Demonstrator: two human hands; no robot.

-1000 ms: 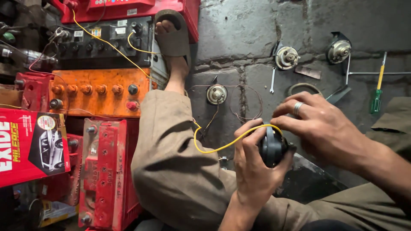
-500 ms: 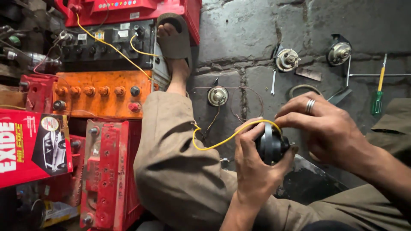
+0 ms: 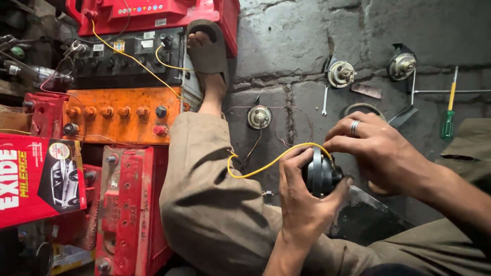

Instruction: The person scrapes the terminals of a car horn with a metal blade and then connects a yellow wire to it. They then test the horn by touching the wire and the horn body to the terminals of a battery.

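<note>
Shifted slightly since a moment earlier: right hand (image 3: 381,153), ringed, fingertips now pinched closer at the end of the yellow wire (image 3: 266,166) where it meets the black horn (image 3: 320,176). Left hand (image 3: 304,197) closed around that horn, cupping it from below, just above the lap. Suggests a connection being pressed or held in place (contact point itself hidden by fingers). Round, matte black plastic; glossy, springy wire looping toward the knee. Farther off on rough grey concrete: small metal horns (image 3: 259,117), green-handled screwdriver (image 3: 448,122). Left side: grimy orange battery (image 3: 120,115) with knobby caps.
</note>
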